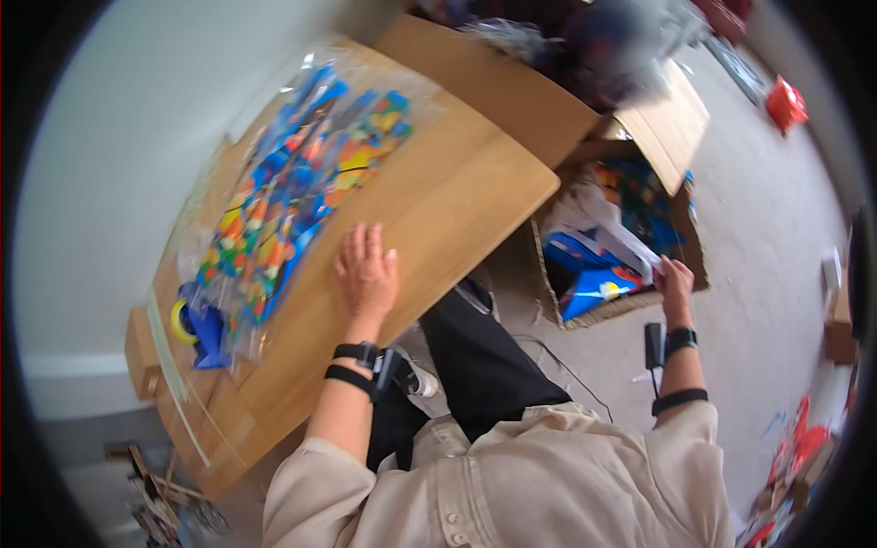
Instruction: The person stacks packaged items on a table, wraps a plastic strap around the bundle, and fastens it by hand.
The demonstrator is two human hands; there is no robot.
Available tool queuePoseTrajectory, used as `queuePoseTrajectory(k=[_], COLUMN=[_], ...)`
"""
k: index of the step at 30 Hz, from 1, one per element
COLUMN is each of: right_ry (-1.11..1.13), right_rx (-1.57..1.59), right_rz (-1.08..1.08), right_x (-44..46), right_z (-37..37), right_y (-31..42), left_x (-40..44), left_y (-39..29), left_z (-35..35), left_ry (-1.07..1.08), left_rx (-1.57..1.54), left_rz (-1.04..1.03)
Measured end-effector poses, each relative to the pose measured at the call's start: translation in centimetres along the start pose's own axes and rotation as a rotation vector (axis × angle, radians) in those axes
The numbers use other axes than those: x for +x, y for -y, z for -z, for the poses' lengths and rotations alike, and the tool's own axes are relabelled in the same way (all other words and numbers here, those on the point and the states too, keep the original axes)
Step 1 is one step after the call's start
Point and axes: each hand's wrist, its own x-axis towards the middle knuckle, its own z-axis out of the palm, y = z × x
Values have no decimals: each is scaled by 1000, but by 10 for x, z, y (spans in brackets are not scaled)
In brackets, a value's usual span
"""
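My left hand (367, 279) lies on the wooden table (448, 196), fingers stretched out and holding nothing. Beyond it on the tabletop are clear plastic bags with colourful contents (292, 192), blurred in detail. A blue tape dispenser (208, 333) with a yellow roll is at the table's left end. My right hand (674, 281) is closed on the end of a white paper-like strip (628, 248) at the rim of an open cardboard box (607, 315). Inside the box are blue printed packages (585, 283) and other colourful items, partly covered by the strip.
A large cardboard piece (493, 82) stands behind the table, with blurred plastic-wrapped things above. The box's raised flap (667, 123) leans outward. A red bag (786, 105) lies on the floor at the far right. A dark cable (566, 365) runs over the floor near my legs.
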Motion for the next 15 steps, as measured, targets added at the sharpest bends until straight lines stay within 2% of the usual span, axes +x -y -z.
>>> queuePoseTrajectory(k=[2, 3, 5, 7, 8, 9, 11, 12, 13, 14, 15], right_ry=[109, 183, 240, 428, 543, 651, 544, 716, 364, 385, 271], right_rx=[210, 359, 630, 856, 873, 886, 877, 898, 711, 527, 247], right_rz=[47, 59, 209, 104, 127, 158, 156, 174, 352, 408, 388], right_x=[1, -22, -22, -32, -36, -43, -51, -41, -67, -68, -64], right_z=[14, -22, -26, -13, -10, -10, -8, 0, -19, -22, -19], right_y=[27, 44, 71, 100, 114, 133, 168, 180, 208, 226, 240], left_x=[-5, 2, 4, -4, -5, -5, -4, -3, -3, -2, -2], left_y=[-22, 14, 13, 15, 16, 16, 17, 19, 22, 25, 26], left_z=[-5, 14, 12, 15, 14, 14, 10, 9, 6, 2, 1], left_ry=[-16, -40, -58, -28, -29, -33, -14, 0, -2, -6, -2], left_rx=[2, -12, -55, -117, -111, -125, -62, -40, -46, -52, -79], left_rz=[33, 7, -3, -39, -44, -44, -41, -46, -54, -63, -87])
